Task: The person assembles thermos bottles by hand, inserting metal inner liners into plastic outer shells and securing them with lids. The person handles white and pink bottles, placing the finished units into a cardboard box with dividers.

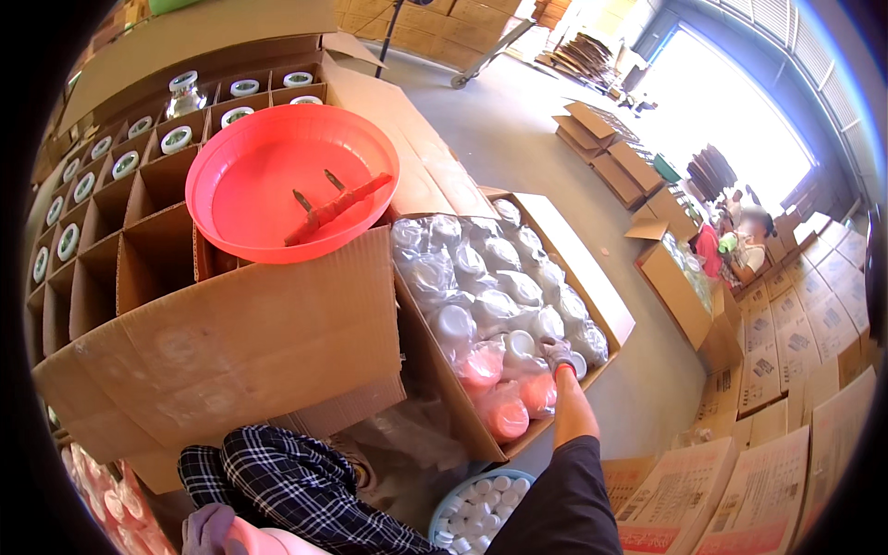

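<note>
My right hand (558,353), in a grey glove, reaches into an open carton (606,356) packed with plastic-bagged jars (495,305). Its fingers curl down among the white tops near the carton's right side; what they grip is hidden. Several pink bagged pieces (507,418) lie at the near end. Low at the left, my left hand (208,530), also gloved, is closed against a smooth pink object (254,535), cut off by the lower edge, so its kind does not show.
A red basin (208,190) holding a red-handled tool (324,215) rests on a large divided carton (231,324) of lidded jars (176,139). A blue tub (442,518) of white caps (481,504) stands below. Stacked cartons (782,351) line the right, near another person (745,250).
</note>
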Motion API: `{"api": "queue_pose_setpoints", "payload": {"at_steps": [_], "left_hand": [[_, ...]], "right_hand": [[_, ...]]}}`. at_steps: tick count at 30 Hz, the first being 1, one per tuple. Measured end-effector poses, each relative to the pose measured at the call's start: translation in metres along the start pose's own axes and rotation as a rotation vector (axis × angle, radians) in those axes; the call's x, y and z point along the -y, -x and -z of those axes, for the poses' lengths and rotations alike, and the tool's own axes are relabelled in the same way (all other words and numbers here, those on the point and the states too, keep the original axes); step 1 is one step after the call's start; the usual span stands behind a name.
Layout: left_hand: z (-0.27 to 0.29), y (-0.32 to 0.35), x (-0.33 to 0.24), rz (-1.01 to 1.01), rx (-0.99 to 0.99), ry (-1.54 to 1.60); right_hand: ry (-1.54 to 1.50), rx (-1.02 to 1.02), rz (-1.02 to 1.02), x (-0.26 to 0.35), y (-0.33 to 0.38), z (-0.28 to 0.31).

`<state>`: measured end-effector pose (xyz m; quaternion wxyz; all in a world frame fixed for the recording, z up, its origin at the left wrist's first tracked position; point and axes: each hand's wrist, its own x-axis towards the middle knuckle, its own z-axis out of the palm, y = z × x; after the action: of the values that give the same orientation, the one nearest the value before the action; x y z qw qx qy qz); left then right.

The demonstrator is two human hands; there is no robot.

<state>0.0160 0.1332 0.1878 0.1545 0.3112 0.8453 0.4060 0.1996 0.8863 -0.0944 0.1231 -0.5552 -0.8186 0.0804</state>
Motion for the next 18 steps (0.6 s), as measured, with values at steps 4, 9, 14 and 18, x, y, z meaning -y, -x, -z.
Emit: {"api": "queue_pose_setpoints", "payload": {"at_steps": [4,9,14,18], "left_hand": [[-0.008,-0.017,0.014,0.018,-0.007,0.036],[0.004,-0.023,0.008,0.114,-0.158,-0.04],[0.012,-0.031,-0.003,0.062,-0.329,-0.192],[0.027,-0.077,-0.041,-0.044,-0.18,0.142]], "right_hand": [[-0.135,0.195,-0.361,-0.04,-0.029,0.022],[-1.282,-0.042,-0.18,0.016,0.005,0.077],[-1.414,0.285,0.263,0.109,0.081,0.216],[-1.517,1.022,0.435,0.242,0.165,0.308]]}}
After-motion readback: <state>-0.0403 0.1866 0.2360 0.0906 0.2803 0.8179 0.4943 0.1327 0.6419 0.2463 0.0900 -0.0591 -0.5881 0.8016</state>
